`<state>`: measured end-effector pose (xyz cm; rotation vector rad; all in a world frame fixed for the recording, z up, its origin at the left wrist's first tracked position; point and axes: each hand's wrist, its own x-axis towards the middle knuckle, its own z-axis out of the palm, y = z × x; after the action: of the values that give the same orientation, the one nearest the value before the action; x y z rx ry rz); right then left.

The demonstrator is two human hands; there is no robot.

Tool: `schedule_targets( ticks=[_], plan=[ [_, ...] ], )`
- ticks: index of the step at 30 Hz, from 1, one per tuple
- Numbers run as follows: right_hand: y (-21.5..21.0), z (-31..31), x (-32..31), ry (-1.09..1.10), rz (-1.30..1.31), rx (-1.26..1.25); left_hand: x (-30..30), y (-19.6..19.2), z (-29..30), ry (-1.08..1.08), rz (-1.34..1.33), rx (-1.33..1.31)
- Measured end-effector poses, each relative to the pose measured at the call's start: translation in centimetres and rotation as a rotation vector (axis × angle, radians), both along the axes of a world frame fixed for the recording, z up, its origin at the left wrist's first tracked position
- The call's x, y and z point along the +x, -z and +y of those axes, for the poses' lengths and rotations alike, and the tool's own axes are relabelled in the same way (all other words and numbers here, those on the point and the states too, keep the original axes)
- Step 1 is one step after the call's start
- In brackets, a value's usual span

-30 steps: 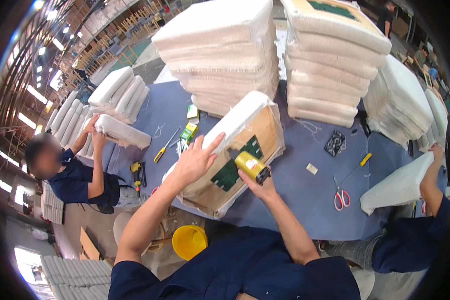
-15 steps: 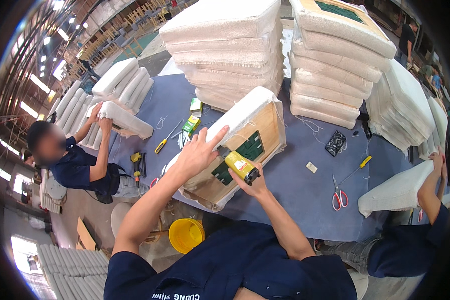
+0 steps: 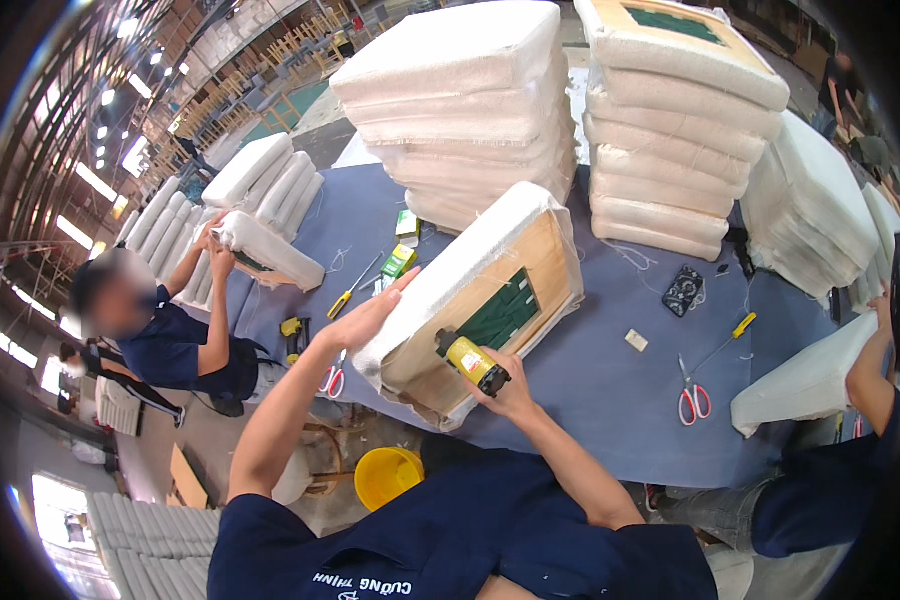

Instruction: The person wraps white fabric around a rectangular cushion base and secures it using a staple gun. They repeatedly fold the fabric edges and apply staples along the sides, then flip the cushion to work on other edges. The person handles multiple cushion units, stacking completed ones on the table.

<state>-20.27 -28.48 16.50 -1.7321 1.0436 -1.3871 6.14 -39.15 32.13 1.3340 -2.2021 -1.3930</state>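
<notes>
A cushioned chair seat (image 3: 467,303) in off-white fabric stands tilted on the blue-grey table in front of me, its wooden underside with green webbing (image 3: 507,312) turned toward me. My left hand (image 3: 367,318) is open and lies along the white padded side near the lower left corner, fingers stretched out. My right hand (image 3: 513,395) is wrapped round a yellow and black staple gun (image 3: 475,363). The gun's nose points to the underside, by the lower left part of the webbing; I cannot tell whether it touches.
Tall stacks of padded seats (image 3: 460,110) stand behind. On the table lie red-handled scissors (image 3: 694,400), a yellow screwdriver (image 3: 743,325), a black patterned phone (image 3: 683,290) and green boxes (image 3: 400,262). Co-workers handle seats at left and right. A yellow bucket (image 3: 388,478) stands below the table edge.
My left hand has slid down along the seat's padded side, away from the gun's nose, and its fingers have straightened. The staple gun has moved lower over the underside.
</notes>
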Motion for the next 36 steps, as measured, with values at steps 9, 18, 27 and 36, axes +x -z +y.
schedule_targets(
  ticks=[9,18,27,36],
  plan=[
    [2.1,-1.0,0.4,0.001,0.013,-0.095,-2.8,-0.5,4.3,-0.006,-0.649,-0.571],
    [-3.4,-1.9,0.6,0.04,-0.222,0.006,-3.0,0.1,4.6,0.022,-0.654,-0.784],
    [-2.3,-1.0,1.5,-0.071,-0.116,0.033,-3.3,-0.1,5.0,0.038,-0.663,-0.754],
    [-2.6,0.0,1.7,-0.136,-0.024,0.042,-3.9,-2.3,4.5,0.107,-0.507,-0.463]
  ],
)
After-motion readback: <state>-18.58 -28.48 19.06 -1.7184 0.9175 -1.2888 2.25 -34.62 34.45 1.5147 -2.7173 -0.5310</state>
